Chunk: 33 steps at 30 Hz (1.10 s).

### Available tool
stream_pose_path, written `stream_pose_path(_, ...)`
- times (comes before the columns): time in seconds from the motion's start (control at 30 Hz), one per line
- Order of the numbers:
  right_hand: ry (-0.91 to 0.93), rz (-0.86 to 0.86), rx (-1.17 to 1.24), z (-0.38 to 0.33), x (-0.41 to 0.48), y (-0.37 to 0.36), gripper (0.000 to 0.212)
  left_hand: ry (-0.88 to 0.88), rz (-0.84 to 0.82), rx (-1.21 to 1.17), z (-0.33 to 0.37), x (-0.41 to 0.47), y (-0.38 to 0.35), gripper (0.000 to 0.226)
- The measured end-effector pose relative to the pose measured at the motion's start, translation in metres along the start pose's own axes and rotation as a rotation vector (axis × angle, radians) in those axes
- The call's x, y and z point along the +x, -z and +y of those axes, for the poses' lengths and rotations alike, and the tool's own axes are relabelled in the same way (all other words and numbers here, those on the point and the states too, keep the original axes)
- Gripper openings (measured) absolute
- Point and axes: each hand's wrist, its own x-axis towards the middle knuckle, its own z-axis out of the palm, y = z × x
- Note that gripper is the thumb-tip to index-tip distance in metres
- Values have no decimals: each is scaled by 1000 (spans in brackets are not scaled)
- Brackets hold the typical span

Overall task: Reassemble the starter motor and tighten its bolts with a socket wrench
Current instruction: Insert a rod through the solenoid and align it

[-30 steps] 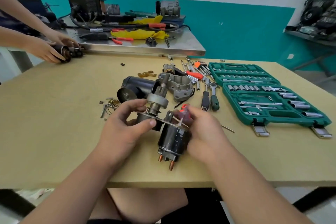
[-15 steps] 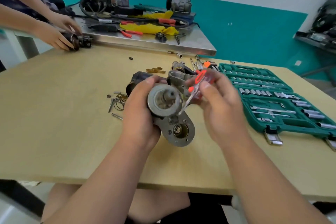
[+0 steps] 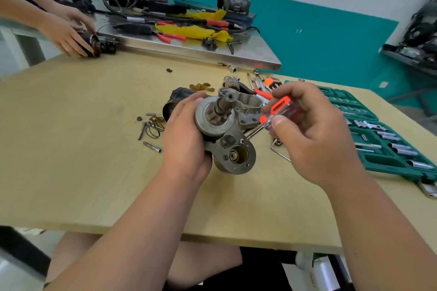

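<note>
In the green case [image 3: 387, 162] lie chrome sockets [image 3: 402, 149]

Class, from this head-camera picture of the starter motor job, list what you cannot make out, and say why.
All in the head view:
1. Whether the screwdriver tip sits in a screw: too small to tell.
2. The motor body: hidden behind the left hand.
3. The socket case: cut off by the right edge, and the socket sizes are too small to read.
</note>
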Motion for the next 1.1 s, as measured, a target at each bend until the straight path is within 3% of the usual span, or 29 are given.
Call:
stream_pose_path(0.1,20,-18,-64,-2,-1,0,28,-3,-2,22,-1,1,-2,32)
stream_pose_path(0.2,76,-68,-139,-8,-2,4,29,2,-1,5,-1,2,-3,12)
stream_pose_path(0.33,119,-279,-307,-23,8,25,27,12,12,44,1,3,-8,5)
stream_pose_path(0.5,195,-530,-868,-51,33,42,11,-10,14,145,2,1,-14,8)
stream_pose_path(0.57,175,-518,-1125,-56,36,34,34,-29,41,189,3,0,-17,6)
stream_pose_path(0.63,116,-455,-1257,-58,34,23,44,-6,91,181,4,0,-20,6)
stream_pose_path(0.73,51,-448,-1086,-55,28,17,31,-13,119,217,3,2,-23,14)
stream_pose_path(0.83,3,-577,-942,-53,36,25,24,-94,107,296,1,1,-27,27)
stream_pose_path(0.9,-14,-604,-993,-53,45,28,19,-116,133,289,1,-3,-29,28)
stream_pose_path(1.03,-20,-515,-1184,-46,53,22,32,-60,160,183,2,-2,-31,24)
stream_pose_path(1.1,-88,-548,-1081,-44,54,23,30,-50,165,174,2,-3,-32,23)
